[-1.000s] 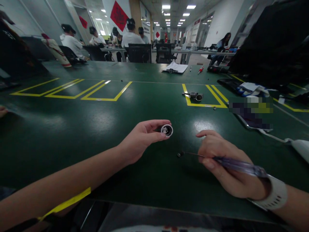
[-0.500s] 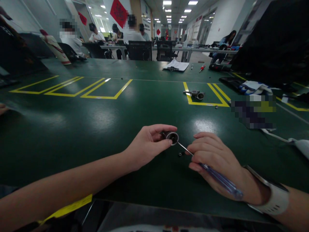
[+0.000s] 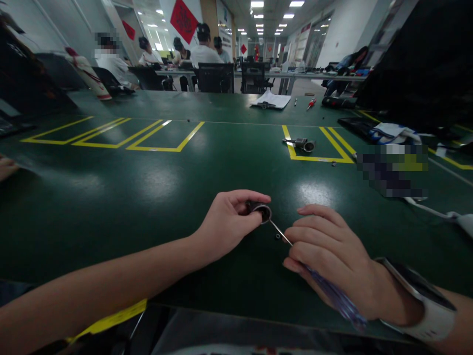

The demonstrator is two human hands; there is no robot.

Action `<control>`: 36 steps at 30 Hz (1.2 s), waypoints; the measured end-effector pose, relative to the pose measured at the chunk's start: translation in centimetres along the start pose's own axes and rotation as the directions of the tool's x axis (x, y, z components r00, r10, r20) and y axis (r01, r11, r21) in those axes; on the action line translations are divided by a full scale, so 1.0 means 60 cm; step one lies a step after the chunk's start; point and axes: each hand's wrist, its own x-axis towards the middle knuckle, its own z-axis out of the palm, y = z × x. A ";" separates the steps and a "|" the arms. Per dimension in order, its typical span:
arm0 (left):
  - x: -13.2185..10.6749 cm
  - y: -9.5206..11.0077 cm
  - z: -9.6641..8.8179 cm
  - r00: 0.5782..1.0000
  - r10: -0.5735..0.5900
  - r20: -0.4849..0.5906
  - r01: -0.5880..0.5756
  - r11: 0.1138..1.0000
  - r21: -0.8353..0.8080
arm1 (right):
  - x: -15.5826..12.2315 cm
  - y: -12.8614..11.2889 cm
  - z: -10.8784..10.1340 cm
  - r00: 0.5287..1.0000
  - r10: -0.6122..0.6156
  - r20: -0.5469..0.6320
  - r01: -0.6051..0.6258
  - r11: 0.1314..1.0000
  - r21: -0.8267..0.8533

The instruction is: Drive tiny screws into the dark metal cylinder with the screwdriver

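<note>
Between the thumb and fingers of my left hand (image 3: pixel 231 222) is a small dark metal part with a round, cup-like opening (image 3: pixel 264 211). My right hand (image 3: pixel 332 256) grips a screwdriver (image 3: pixel 334 298) with a clear bluish handle. Its thin shaft points up and left, and the tip meets the rim of the opening; whether it reaches inside I cannot tell. On the green table just below the shaft lies a small dark ring-like piece (image 3: pixel 277 236).
A similar metal part (image 3: pixel 305 145) lies within yellow tape (image 3: pixel 321 159), near a small nut-like piece (image 3: pixel 334 163). Farther back are a clipboard with papers (image 3: pixel 271 100) and a red tool (image 3: pixel 311 103). Another person's hand (image 3: pixel 6 167) shows at the left edge. A cloth (image 3: pixel 395 133) lies right.
My right hand and the screwdriver handle have dropped slightly, so the shaft slopes more steeply. The metal part's opening has turned a little in my left hand, which stays nearly in place.
</note>
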 end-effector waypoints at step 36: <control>0.006 0.013 -0.009 0.997 -0.079 0.003 0.078 0.976 -0.205 | -0.006 0.029 -0.014 0.780 0.607 0.152 -0.607 0.677 0.415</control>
